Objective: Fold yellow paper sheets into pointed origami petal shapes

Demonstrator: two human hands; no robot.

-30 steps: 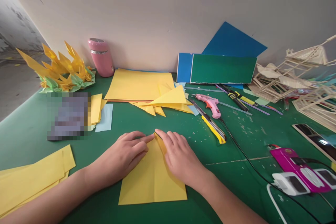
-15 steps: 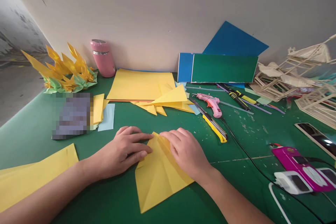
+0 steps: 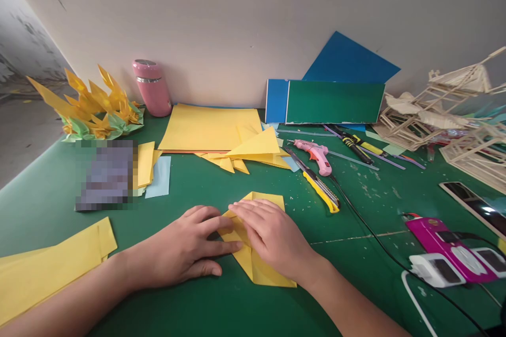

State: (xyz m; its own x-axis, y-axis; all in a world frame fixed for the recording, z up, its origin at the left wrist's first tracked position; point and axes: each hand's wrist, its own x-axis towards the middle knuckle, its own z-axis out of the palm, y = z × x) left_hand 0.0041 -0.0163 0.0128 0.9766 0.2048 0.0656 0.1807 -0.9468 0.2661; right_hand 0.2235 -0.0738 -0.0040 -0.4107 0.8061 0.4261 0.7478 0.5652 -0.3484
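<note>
A partly folded yellow paper sheet (image 3: 264, 201) lies on the green mat (image 3: 356, 210) in front of me. My left hand (image 3: 185, 247) lies flat on its left side, fingers stretched out toward the middle. My right hand (image 3: 272, 237) presses flat on the paper's centre, fingers pointing left and meeting the left fingertips. Both hands cover most of the fold beneath them.
Yellow sheets and folded triangles (image 3: 237, 142) lie behind. A yellow utility knife (image 3: 322, 192), a pink glue gun (image 3: 318, 155) with a black cord, a pink bottle (image 3: 152, 87), paper flowers (image 3: 95, 108), stick models (image 3: 446, 110), and a power strip (image 3: 446, 268) surround the spot. More yellow paper (image 3: 47, 268) sits left.
The yellow sheet has been turned and folded smaller; its near end no longer sticks out toward me. Both hands have shifted to press flat on it.
</note>
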